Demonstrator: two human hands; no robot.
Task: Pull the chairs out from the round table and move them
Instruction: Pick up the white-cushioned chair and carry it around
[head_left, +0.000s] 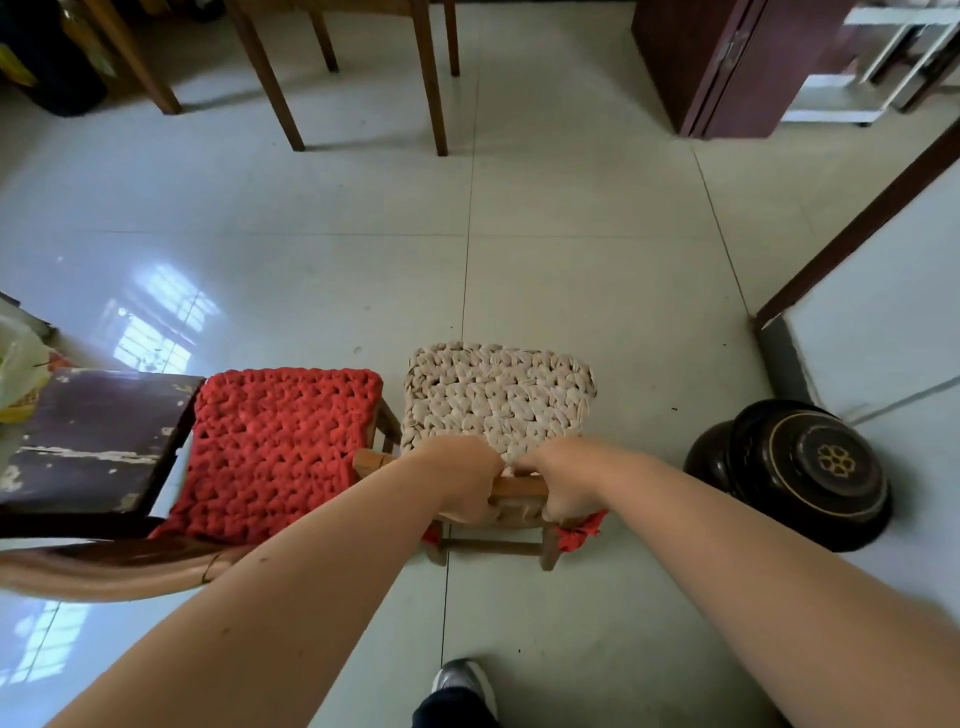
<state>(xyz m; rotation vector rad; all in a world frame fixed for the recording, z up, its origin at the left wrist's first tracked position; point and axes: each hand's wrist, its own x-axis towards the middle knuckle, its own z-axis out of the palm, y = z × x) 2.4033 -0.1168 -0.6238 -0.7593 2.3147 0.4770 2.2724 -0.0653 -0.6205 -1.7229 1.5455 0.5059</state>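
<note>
From the head camera, my left hand (465, 480) and right hand (563, 480) both curl around the back rail (519, 487) of the beige-cushioned chair (498, 400). It stands straight ahead with the rail crosswise, just beside the red-cushioned chair (280, 447) on its left.

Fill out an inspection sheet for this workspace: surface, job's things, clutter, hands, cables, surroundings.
Surface: glossy pale tiled floor, reflecting window light.
Job's things: small wooden chair with beige crocheted cushion, beside a chair with red crocheted cushion; worn dark purple seat further left.
Clutter: black round lacquered boxes on the floor at right; plastic bag at left edge.
Hands: left hand and right hand both grip the beige-cushioned chair's wooden top rail.
Cables: nothing seen.
Surroundings: brown wooden table legs, dark reddish cabinet and white rack beyond.
</note>
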